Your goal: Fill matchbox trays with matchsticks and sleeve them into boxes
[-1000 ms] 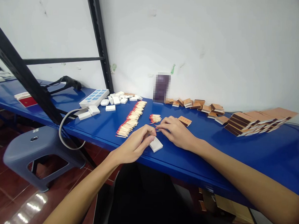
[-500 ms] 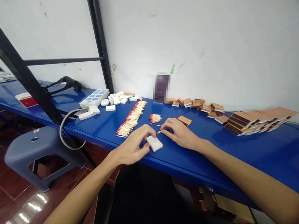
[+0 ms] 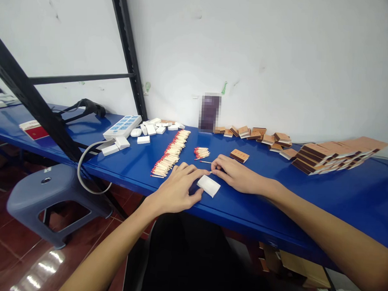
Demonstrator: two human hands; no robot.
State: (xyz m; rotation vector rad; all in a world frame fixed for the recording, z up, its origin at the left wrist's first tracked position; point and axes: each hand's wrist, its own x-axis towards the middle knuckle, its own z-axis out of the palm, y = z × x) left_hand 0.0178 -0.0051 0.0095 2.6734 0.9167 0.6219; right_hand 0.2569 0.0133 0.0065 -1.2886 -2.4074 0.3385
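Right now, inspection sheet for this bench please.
Surface: blue table, against white wall.
Job's things: small white cardboard tray near front edge; long row of red-tipped matches, small match pile, one loose match behind it.
Clutter: brown matchbox sleeves stacked right and along wall; white trays left.
Fingers: left hand pinches the tray; right hand fingertips at its far edge, grasp unclear.
Cables: grey cable hanging from white power strip.
Surroundings: grey plastic stool, black metal rack.
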